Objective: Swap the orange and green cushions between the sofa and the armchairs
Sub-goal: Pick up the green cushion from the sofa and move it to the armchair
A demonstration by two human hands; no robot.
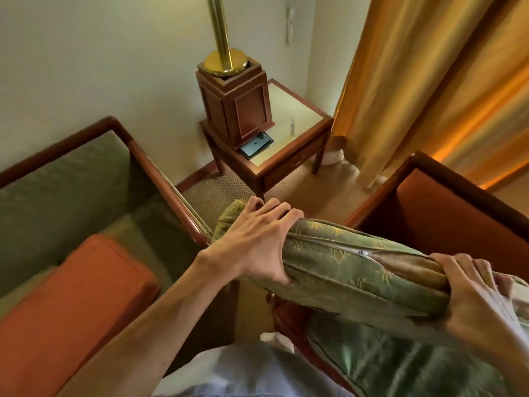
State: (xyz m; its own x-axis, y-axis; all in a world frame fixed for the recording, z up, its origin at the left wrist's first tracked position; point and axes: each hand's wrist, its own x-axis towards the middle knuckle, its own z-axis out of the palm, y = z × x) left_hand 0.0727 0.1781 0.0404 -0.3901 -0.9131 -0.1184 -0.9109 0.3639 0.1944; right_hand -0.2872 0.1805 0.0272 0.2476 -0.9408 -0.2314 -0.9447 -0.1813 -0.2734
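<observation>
Nearest the camera, both hands grip one green cushion (352,270), held edge-up in the air between the two seats. The left hand (254,239) curls over its upper left end; the right hand (472,293) clamps its right end. An orange cushion (77,299) lies on the green sofa (57,179) at left. The orange armchair (446,213) stands at right. Beyond, a counter (297,150) carries a wooden lamp base (237,107) and a phone (256,145). An orange curtain (429,81) hangs behind.
</observation>
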